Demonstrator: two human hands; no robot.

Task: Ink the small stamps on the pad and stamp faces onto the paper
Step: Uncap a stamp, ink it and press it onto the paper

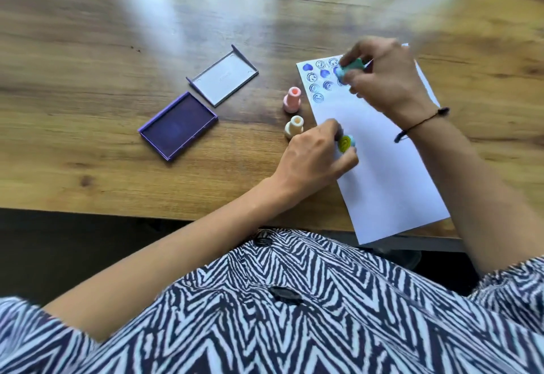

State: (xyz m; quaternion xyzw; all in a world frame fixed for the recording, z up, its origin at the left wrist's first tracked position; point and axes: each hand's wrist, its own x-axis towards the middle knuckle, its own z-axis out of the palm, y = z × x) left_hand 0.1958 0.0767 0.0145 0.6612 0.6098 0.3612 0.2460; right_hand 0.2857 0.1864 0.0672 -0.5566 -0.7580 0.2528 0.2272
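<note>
A white paper (379, 167) lies on the wooden table at the right, with several blue stamped faces and hearts (319, 79) near its far end. My right hand (382, 79) grips a teal stamp (350, 68), tilted, over those prints. My left hand (315, 157) holds a small stamp with a yellow face top (346, 143) at the paper's left edge. A pink stamp (292, 99) and a cream stamp (294, 126) stand upright beside the paper. The purple ink pad (178, 126) lies open to the left.
The ink pad's grey lid (222, 78) lies upside down just behind the pad. The table's front edge (147, 214) runs close to my body. A dark cord bracelet (424, 123) circles my right wrist.
</note>
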